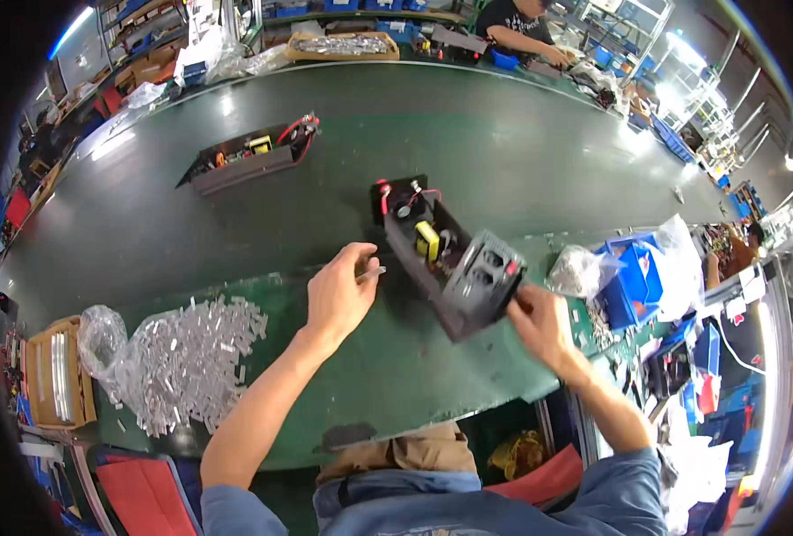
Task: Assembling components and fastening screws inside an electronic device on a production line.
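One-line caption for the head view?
Right hand tilts an open black electronics case; left hand pinches a small clear piece.

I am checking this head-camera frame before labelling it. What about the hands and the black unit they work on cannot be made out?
- Left hand: it pinches a small pale piece, too small to identify.
- Right hand: its fingertips are hidden behind the end panel of the black unit, so its grip cannot be read.
- Parts inside the black unit: small and blurred beyond a yellow block.
- Pile of clear pieces: too small to tell singly.
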Available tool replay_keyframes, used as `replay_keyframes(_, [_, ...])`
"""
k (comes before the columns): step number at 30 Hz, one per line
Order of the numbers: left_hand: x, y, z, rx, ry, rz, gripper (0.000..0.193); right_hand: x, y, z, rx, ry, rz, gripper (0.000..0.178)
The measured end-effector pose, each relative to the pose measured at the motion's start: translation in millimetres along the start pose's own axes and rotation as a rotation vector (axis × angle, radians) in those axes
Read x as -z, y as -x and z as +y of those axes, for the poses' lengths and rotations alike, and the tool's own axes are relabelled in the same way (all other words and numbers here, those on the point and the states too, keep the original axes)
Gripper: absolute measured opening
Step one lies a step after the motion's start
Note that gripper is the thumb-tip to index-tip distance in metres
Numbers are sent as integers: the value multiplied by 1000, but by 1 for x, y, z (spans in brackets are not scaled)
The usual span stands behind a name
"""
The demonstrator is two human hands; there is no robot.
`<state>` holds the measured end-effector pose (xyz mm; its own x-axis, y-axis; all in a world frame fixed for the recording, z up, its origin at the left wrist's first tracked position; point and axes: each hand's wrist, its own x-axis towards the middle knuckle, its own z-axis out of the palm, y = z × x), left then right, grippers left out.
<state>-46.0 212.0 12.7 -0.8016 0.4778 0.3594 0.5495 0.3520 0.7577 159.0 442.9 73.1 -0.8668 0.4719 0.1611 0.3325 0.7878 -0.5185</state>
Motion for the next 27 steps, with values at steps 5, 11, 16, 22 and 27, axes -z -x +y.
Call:
replay_keyframes(5, [43, 52, 15, 49, 72, -196, 22, -23, 93, -22, 16, -132, -68, 15])
replay_keyframes(11, [74, 71, 29, 159, -8, -307, 22, -63, 140, -14, 108, -171, -53, 14])
replay_keyframes(16, [70, 65, 39, 98, -97, -317, 24, -69, 148, -25, 210, -185, -3, 14])
replay_keyframes(22, [59, 49, 52, 103, -347, -391, 23, -69, 152, -20, 195, -191, -32, 15])
replay_keyframes(27, [53, 39, 45, -163, -409, -121, 14, -67, 147, -15, 222, -217, -47, 17])
